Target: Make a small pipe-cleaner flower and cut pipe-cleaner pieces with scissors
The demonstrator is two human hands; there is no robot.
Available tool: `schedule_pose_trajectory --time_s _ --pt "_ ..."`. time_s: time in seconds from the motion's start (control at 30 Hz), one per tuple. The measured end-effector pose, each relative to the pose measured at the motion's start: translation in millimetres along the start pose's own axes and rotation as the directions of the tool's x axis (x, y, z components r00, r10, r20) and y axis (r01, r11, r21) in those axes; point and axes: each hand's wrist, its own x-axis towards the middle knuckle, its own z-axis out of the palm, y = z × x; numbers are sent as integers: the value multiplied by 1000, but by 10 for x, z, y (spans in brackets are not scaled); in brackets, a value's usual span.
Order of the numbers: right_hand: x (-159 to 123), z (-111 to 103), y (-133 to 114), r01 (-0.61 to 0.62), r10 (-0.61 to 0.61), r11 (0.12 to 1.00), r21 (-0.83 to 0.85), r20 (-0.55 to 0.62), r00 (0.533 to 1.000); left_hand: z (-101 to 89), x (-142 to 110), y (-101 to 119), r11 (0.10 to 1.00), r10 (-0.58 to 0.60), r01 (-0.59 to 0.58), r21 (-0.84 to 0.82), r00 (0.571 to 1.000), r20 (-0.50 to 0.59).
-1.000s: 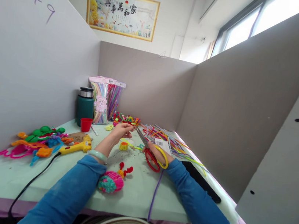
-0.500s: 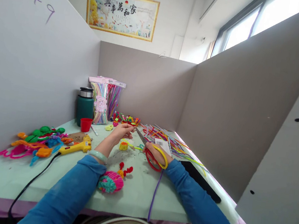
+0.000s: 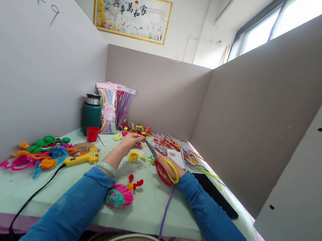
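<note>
My right hand [image 3: 169, 165] grips a pair of scissors [image 3: 150, 147] with one red and one yellow handle loop. The blades point up and left, their tips at the fingers of my left hand [image 3: 130, 141]. Those fingers are pinched together; what lies between them is too small to make out. A purple pipe cleaner [image 3: 166, 211] hangs down below my right hand to the table's front edge. Near my left forearm lies a pink and teal fuzzy piece [image 3: 119, 195] with red-tipped orange stalks. A small yellow and orange piece [image 3: 133, 157] sits between my hands.
A yellow glue gun [image 3: 82, 160] with a black cord lies left, by a colourful fuzzy pile [image 3: 47, 152]. Behind stand a red cup [image 3: 92, 134], a green bottle [image 3: 91, 115] and bagged pipe cleaners [image 3: 108, 109]. Loose pipe cleaners [image 3: 186, 152] and a black slab [image 3: 216, 196] lie right.
The scissors have shifted very slightly, their tips a little lower and further left by my left fingers. Everything else stays where it was.
</note>
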Motion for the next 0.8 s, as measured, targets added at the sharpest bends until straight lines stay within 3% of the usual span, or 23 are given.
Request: schedule_pose_trajectory --time_s 0.6,0.8 --pt "29 -38 52 -136 124 969 204 71 990 -64 5 29 1000 16 -16 16 1000 14" --pt "28 -44 62 -103 93 975 195 60 994 -59 6 32 999 7 -7 45 1000 5"
